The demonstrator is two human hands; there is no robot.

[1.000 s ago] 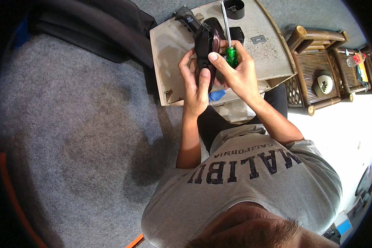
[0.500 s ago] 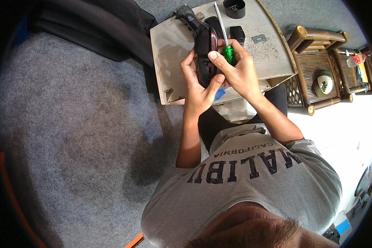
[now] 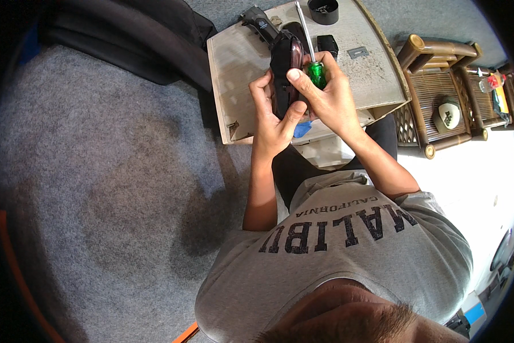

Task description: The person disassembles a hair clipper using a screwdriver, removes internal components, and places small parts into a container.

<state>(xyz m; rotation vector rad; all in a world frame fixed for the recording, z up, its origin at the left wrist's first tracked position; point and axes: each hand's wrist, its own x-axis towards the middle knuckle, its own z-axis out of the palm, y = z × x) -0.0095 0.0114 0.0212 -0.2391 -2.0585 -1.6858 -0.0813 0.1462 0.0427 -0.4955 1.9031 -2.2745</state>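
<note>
Over the near part of a small wooden table, both hands hold a long black device point(image 3: 282, 71) with a glossy dark-red side; its exact kind is unclear. My left hand point(image 3: 273, 123) is closed around its near end and left side, thumb on the near right. My right hand point(image 3: 332, 98) presses its thumb on the device's right side. Those right fingers also grip a screwdriver point(image 3: 317, 73) with a clear green handle, its metal shaft pointing away from me. A grey-and-black handheld device point(image 3: 259, 24) lies just beyond the held one.
The wooden table point(image 3: 371, 86) carries a black cup point(image 3: 324, 12) of small metal pieces, a small black box point(image 3: 327, 44) and a flat metal plate point(image 3: 358, 52). Something blue point(image 3: 302, 130) shows below my hands. Black cloth point(image 3: 131, 40) lies left; a bamboo chair point(image 3: 440, 86) holding a cap point(image 3: 448, 116) stands right.
The black device has rolled slightly in my hands, showing more of its black face. My left hand has shifted a little with it; the right hand and screwdriver have hardly moved.
</note>
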